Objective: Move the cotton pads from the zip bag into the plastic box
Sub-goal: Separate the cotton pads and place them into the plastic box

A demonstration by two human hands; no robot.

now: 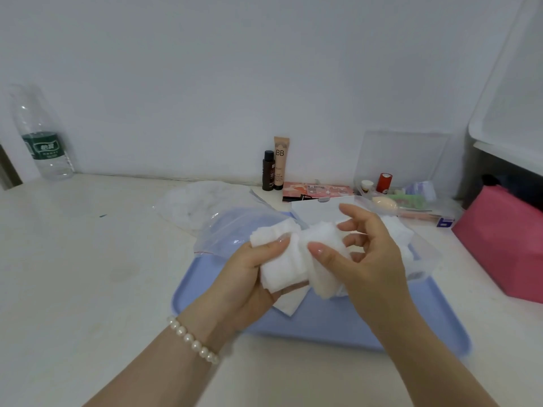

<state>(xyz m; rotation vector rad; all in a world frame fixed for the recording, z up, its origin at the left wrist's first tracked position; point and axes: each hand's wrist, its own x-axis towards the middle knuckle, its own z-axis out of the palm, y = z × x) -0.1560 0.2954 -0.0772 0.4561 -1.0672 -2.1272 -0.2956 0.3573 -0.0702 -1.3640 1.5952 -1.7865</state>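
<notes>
Cotton pads point(296, 257) (stacked) sit gripped between both hands point(308, 268).

Plastic box point(423, 259) mostly hidden behind right hand point(364, 254); contents unclear. Pink bag point(499, 248) cut by right edge. Bottle point(44, 136) label too small, probably water.

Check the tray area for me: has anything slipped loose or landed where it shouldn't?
One loose cotton pad lies on the blue tray, under the stack of cotton pads gripped by the left hand and right hand, not in any box.
</notes>
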